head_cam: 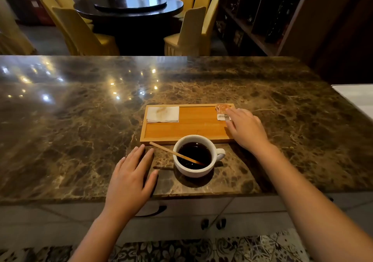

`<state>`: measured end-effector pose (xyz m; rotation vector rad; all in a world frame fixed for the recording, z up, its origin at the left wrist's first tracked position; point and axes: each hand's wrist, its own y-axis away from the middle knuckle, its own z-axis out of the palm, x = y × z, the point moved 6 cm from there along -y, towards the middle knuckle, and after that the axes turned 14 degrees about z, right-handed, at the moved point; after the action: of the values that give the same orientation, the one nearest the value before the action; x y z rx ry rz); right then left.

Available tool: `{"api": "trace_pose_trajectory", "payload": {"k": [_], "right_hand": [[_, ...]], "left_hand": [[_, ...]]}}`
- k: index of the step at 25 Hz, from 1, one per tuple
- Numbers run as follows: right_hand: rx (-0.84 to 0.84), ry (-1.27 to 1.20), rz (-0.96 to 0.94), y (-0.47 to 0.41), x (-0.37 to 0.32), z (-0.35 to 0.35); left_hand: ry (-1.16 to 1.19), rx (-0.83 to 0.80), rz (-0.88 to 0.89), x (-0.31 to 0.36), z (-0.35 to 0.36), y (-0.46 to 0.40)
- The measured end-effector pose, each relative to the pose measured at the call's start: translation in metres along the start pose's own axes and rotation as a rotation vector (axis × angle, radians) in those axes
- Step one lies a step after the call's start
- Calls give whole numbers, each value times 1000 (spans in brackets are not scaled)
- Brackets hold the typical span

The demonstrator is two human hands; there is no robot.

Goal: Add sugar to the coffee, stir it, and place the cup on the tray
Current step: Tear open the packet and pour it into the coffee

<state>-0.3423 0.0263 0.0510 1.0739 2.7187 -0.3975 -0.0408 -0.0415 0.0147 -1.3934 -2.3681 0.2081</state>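
Note:
A white cup (198, 172) of black coffee stands on the marble counter just in front of a wooden tray (189, 127), handle to the right. A wooden stir stick (169, 150) leans in the cup, its dry end pointing left. An orange and white sugar packet (222, 111) lies in the tray's far right corner. My right hand (247, 129) rests over the tray's right end, fingertips touching the packet, fingers spread. My left hand (131, 176) lies flat on the counter to the left of the cup, holding nothing.
A folded white napkin (163, 114) lies in the tray's far left corner. The marble counter (80, 120) stretches wide to the left and behind the tray. A white surface (357, 98) adjoins at the right. Beyond are a round dark table and yellow chairs.

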Motion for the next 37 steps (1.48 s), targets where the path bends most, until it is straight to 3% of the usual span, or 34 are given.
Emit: {"api": "trace_pose_trajectory", "payload": {"k": [8,15,18,26,29,33,37], "right_hand": [[146,-60,16,-10,-1,-5],[-53,-162,296,-24,23,8],[-127,-204,323,-27,26,11],[-49,-339,392,-22,29,6],[8,-578,381,-14,30,-10],[-112,-963,294,10,18,-34],[-182,-1030,168,36,-2,-52]], "left_hand": [[-71,40,-27,-3,-1,0],[-78,43,-34,-2,0,-1],[-77,37,-37,-3,0,-1],[-67,45,-26,-2,-1,0],[-64,45,-23,-2,-1,0],[-67,42,-21,-2,-1,0],[-62,42,-20,-2,-1,0]]}}
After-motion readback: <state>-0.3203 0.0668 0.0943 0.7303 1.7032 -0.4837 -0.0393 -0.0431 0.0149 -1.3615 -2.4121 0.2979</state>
